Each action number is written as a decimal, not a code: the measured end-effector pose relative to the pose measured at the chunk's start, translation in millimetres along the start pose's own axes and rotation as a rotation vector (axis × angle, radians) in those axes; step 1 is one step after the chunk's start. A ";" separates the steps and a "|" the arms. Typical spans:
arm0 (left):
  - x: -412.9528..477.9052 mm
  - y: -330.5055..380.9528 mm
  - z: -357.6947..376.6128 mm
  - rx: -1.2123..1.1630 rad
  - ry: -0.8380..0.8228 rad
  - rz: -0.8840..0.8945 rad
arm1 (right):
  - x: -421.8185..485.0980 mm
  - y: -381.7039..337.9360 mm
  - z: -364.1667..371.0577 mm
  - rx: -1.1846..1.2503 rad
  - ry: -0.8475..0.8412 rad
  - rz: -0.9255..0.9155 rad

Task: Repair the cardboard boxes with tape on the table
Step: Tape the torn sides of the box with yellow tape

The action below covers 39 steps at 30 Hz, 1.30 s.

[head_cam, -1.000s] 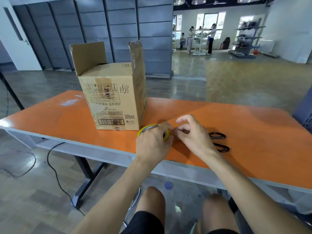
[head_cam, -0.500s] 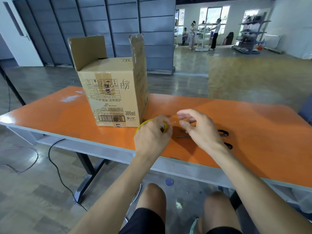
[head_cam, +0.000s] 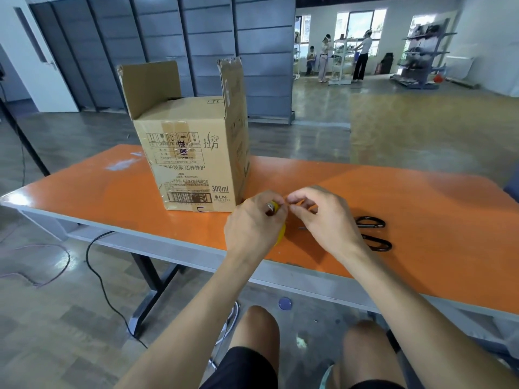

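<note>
Left hand (head_cam: 252, 227) curled around yellow tape roll (head_cam: 282, 233) over orange table (head_cam: 112, 197), right hand (head_cam: 325, 217) pinching the roll's edge, cardboard box (head_cam: 193, 164) just behind, 2 flaps raised, scissors (head_cam: 372, 233) near.

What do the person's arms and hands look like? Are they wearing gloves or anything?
No gloves. The left hand and the right hand are both bare, with no ring, watch or bracelet to be seen. The forearms are bare too, with no sleeves in view. Lower down, black shorts show.
</note>
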<state>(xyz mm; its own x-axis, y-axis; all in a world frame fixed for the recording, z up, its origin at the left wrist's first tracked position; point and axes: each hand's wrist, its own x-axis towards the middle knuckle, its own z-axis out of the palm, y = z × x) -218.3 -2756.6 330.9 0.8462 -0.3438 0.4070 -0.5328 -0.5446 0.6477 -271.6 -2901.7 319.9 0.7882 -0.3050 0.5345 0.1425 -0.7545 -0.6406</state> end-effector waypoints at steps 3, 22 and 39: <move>0.2 -1.1 1.4 -0.004 0.001 0.006 | 1.2 0.7 -1.8 0.041 -0.040 0.069; -3.2 9.4 8.1 0.284 -0.141 0.078 | -0.6 16.3 2.1 -0.092 0.002 0.185; 13.4 -12.5 -28.5 0.040 0.019 0.142 | 35.9 -20.7 -10.2 -0.180 -0.108 0.119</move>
<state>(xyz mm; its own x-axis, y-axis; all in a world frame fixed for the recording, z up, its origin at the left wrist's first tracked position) -200.4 -2732.6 346.7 0.7619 -0.4057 0.5050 -0.6466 -0.5219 0.5563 -252.3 -2903.0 358.0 0.8539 -0.3411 0.3931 -0.0562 -0.8113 -0.5819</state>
